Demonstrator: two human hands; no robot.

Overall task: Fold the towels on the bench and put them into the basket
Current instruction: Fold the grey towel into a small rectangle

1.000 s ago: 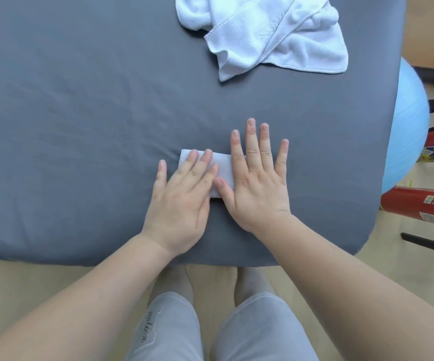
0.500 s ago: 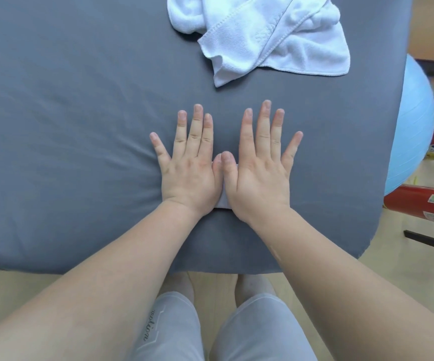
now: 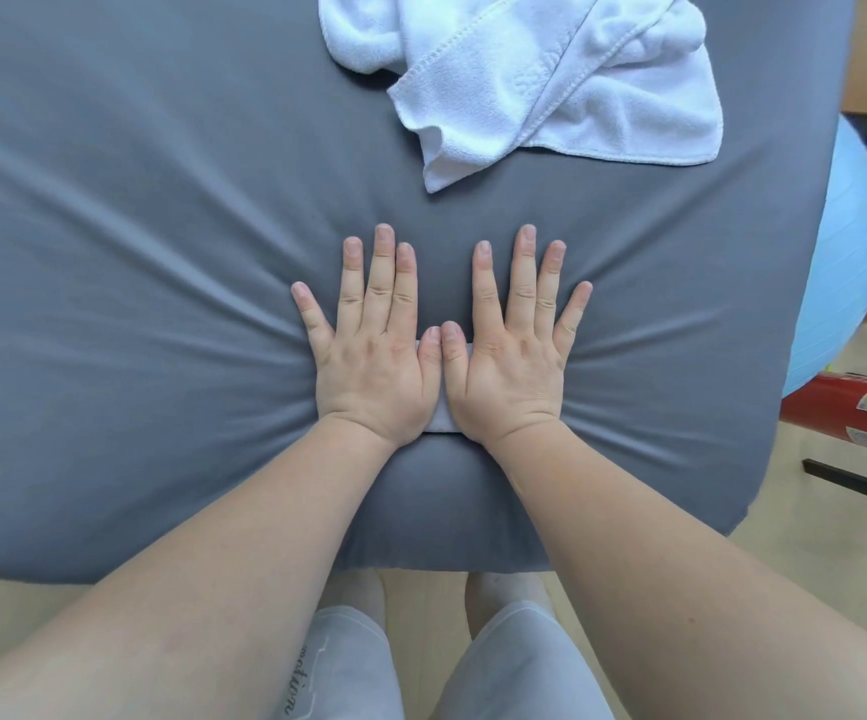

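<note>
Grey-covered bench [image 3: 135,304], crumpled white towel [image 3: 550,75] at far edge, folded towel [image 3: 439,420] under flat hands

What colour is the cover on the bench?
Plain dark grey, no pattern; the bench cover shows clearly in the head view.

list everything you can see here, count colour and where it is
small folded white towel: 1, white, near front edge of the bench, mostly hidden under both palms
loose crumpled white terry towel: 1, white, far side of the bench, unfolded
padded bench with grey fabric cover: 1, grey, fills most of the view, creased around the hands
large light blue exercise ball: 1, light blue, on the floor right of the bench
red cylinder with stickers: 1, red, lying on the floor right of the bench, below the ball
basket: none in view
left hand: 1, flat, fingers spread, pressing the folded towel
right hand: 1, flat, fingers spread, pressing beside the left
light grey trouser legs: 2, bottom centre
</note>
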